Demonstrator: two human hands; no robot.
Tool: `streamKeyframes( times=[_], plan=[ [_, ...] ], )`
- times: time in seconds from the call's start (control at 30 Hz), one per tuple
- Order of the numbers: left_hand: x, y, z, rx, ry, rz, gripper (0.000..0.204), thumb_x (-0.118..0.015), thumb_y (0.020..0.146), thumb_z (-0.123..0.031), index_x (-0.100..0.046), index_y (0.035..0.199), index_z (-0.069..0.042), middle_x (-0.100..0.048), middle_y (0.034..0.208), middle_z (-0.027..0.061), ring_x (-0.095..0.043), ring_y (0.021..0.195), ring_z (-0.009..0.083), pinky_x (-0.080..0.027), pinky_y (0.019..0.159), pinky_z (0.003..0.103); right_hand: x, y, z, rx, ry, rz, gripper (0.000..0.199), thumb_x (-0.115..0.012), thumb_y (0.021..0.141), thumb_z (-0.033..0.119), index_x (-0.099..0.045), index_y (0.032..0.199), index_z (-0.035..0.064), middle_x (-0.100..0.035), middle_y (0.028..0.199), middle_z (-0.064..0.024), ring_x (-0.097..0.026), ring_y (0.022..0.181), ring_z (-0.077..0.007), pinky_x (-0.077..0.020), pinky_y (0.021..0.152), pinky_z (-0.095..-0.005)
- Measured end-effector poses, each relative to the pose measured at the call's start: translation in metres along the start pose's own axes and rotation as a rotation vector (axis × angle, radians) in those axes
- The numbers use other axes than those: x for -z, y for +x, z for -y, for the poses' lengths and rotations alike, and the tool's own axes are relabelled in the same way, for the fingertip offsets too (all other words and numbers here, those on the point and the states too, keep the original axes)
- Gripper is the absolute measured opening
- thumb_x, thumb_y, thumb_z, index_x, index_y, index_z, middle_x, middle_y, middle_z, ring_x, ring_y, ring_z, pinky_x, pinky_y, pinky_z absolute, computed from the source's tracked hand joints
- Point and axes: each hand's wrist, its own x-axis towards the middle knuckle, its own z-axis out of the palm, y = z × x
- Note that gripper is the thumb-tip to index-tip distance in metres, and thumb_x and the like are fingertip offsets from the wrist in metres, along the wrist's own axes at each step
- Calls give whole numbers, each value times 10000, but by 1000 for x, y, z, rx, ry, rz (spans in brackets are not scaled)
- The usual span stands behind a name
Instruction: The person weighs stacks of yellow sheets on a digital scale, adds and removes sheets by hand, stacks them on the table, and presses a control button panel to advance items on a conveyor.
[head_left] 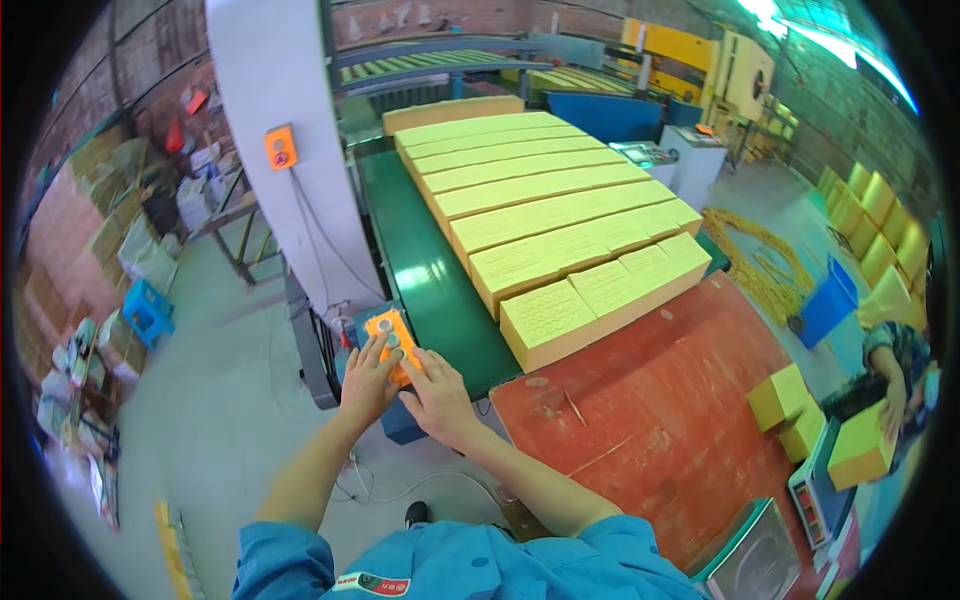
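An orange push-button control box (pixel 399 336) with round grey buttons sits beside the front left corner of a green conveyor belt (pixel 417 262). My left hand (pixel 368 385) rests on its lower left part, fingers stretched out near the buttons. On the box's lower right edge lie the extended fingers of my right hand (pixel 442 402). Neither hand appears to hold anything; whether a button is pressed cannot be made out. Rows of yellow paper-like stacks (pixel 560 214) lie side by side on the belt, the nearest row (pixel 605 300) at its front end by the red table.
A red worn tabletop (pixel 640 390) adjoins the belt. At right, a co-worker's hand (pixel 893 408) touches a yellow block (pixel 862 445) at a scale (pixel 815 490). A white post (pixel 290 215) carries another orange button box (pixel 281 147). A white cable (pixel 440 474) runs across the floor.
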Motion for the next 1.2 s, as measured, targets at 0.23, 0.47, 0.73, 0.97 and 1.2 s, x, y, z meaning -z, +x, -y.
streamKeyframes(
  times=[0.23,0.47,0.73,0.97,1.2],
  plan=[
    [6,17,28,-150,-106,79,552,-743,703,-161,-602,1233,-99,-389,1482,170,-357,1388,337,-275,1114,544,-53,16,-9,-219,-156,-45,397,-598,889,290,-608,1178,19,-528,1318,-181,-444,1275,-376,-365,1019,-482],
    [11,47,58,-400,-133,69,517,-709,735,-150,-586,1216,-6,-404,1464,178,-355,1384,346,-236,1130,547,-75,43,14,-358,-132,-317,374,-587,862,197,-565,1195,28,-543,1274,-180,-456,1260,-363,-361,1025,-476],
    [11,53,78,-451,-201,52,470,-671,751,-97,-581,1199,15,-438,1424,202,-356,1375,380,-258,1108,556,-91,65,28,-435,-202,-273,423,-605,834,127,-546,1243,36,-543,1289,-180,-452,1272,-388,-360,1045,-487],
    [10,54,80,-452,-228,27,445,-650,751,-63,-587,1184,16,-450,1411,203,-370,1363,381,-261,1107,555,-95,70,32,-452,-231,-313,395,-577,853,145,-553,1230,29,-555,1273,-173,-460,1255,-367,-373,1013,-476],
    [9,54,87,-427,-220,49,453,-644,751,-74,-591,1192,15,-468,1399,197,-387,1356,366,-249,1115,551,-101,73,30,-446,-184,-309,435,-610,825,118,-545,1246,30,-551,1274,-183,-468,1258,-384,-374,1037,-480]
  ],
)
